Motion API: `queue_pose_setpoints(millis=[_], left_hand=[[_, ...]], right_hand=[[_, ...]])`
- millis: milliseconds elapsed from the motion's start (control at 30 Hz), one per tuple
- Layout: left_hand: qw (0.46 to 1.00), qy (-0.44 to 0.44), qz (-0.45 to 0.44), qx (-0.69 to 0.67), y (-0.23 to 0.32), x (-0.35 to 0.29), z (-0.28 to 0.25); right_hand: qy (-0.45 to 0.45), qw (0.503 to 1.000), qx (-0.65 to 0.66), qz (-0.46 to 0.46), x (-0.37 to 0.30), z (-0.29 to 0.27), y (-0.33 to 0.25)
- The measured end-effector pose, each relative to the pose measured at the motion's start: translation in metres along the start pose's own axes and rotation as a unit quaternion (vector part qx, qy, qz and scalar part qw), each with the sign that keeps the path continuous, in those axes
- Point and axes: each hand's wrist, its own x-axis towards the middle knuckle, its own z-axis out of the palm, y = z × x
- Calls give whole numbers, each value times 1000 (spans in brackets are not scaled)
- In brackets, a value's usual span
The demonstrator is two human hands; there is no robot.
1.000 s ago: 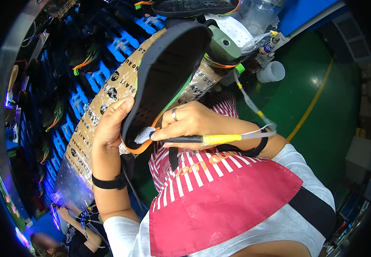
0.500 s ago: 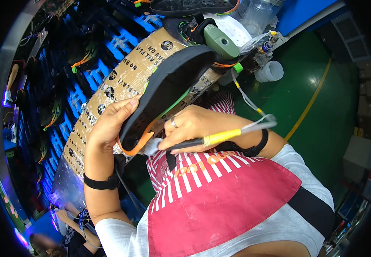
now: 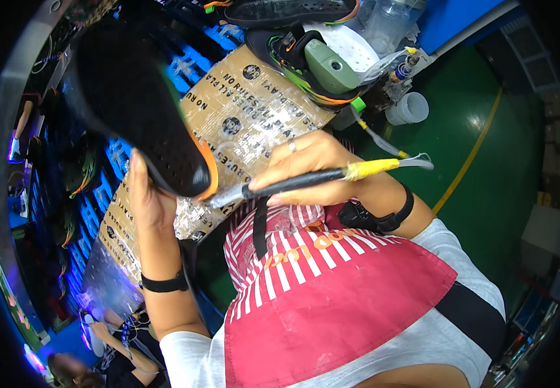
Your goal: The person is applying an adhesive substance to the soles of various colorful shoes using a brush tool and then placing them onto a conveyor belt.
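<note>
My left hand (image 3: 149, 197) grips a black shoe sole (image 3: 134, 103) at its heel end, and the sole stands tilted up at the left. An orange band (image 3: 207, 165) runs round the heel edge. In my right hand (image 3: 312, 169) is a brush (image 3: 312, 181) with a black handle, yellow tape and a clear tube trailing from its end. Its pale bristles (image 3: 225, 196) meet the orange heel edge. Farther off, a dark shoe upper (image 3: 280, 68) sits on a green shoe last (image 3: 331, 66). Part of my left hand's fingers is hidden behind the sole.
A cardboard-covered bench (image 3: 247, 129) lies under my hands, with blue rollers (image 3: 189, 68) beyond its left side. Another black sole (image 3: 293, 11) lies at the top, near a white dish (image 3: 354, 42) and a clear jar (image 3: 393, 22). A white cup (image 3: 409, 108) stands right. Another person works lower left.
The sole has swung up and to the left in my left hand, uncovering the cardboard and the shoe upper. The brush has stayed at the heel edge, its handle slightly raised.
</note>
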Motion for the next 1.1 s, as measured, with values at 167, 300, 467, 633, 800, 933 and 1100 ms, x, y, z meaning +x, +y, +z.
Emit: queue_pose_setpoints(millis=[167, 300, 467, 633, 800, 933, 1100], left_hand=[[974, -88, -40, -204, 4, -13, -10], [952, 42, -152, -262, -31, -32, -8], [895, -17, -191, -403, -58, -44, -7], [936, -23, -139, -321, -60, -43, 8], [921, -29, -146, -360, -62, -39, 29], [924, -122, -126, -340, -73, -45, 40], [994, -14, -51, -101, -91, -53, 29]], right_hand=[[90, 996, -2, -29, 3, -10, -4], [167, 986, -9, -7, 2, -11, -7], [222, 967, 52, 116, 1, -6, -12], [201, 976, 19, 78, 18, 3, -16], [257, 966, 2, 28, 48, 21, -21], [360, 918, -148, -77, 71, 24, -10], [335, 890, -302, -64, 77, 39, 6]])
